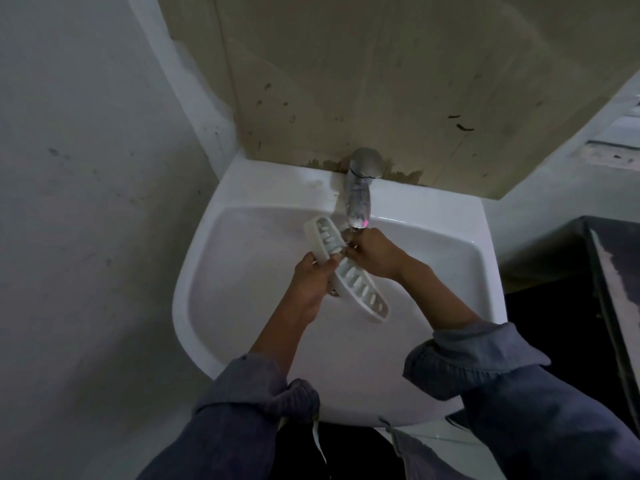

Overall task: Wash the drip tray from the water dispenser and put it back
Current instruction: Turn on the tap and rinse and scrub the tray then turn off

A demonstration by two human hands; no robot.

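A long white slotted drip tray (360,287) is held over the white sink (221,341), tilted from upper left to lower right under the chrome tap (360,192). My left hand (311,282) grips its near edge around the middle. My right hand (372,252) rests against the tray's slotted face just below the spout, fingers curled on it. Whether water runs from the spout is hard to tell.
A grey wall stands close on the left. Behind the tap rises a stained beige panel (381,81). A dark counter or cabinet edge (613,271) sits to the right of the sink. My rolled blue sleeves hang over the sink's front rim.
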